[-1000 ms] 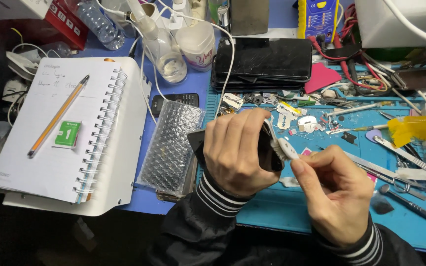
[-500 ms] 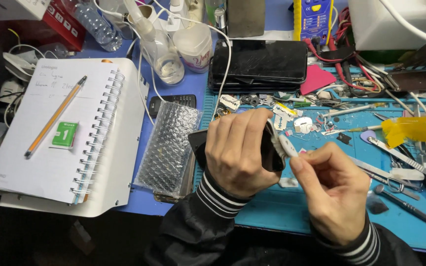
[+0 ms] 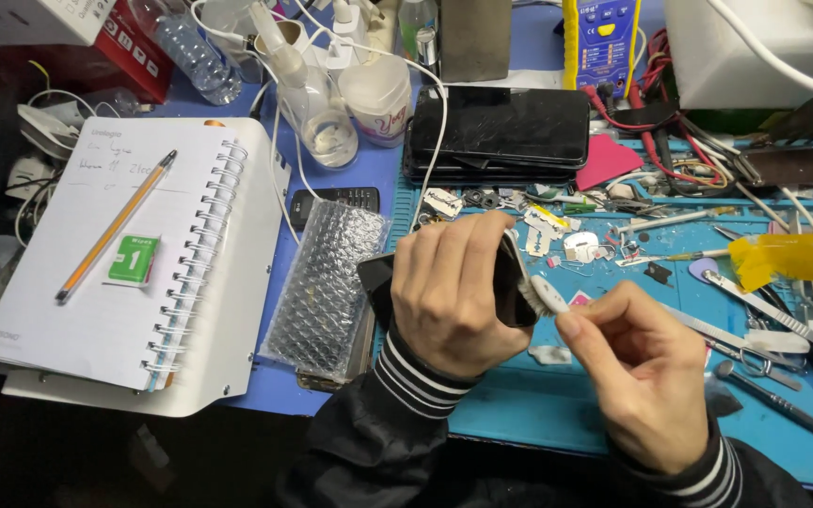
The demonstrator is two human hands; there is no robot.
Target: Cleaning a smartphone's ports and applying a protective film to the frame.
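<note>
The left hand [image 3: 454,296] has its grip closed round a black flat smartphone [image 3: 515,282], held on edge above the blue rubber work mat [image 3: 557,404] on the desk. The right hand [image 3: 637,372], just right of the phone, pinches a small white brush [image 3: 543,293] between thumb and fingers, its bristles touching the phone's edge. Left of the phone lie a silvery bubble-wrap pouch [image 3: 324,277] and, farther left, a white spiral notebook [image 3: 134,263] carrying an orange pencil [image 3: 117,226].
</note>
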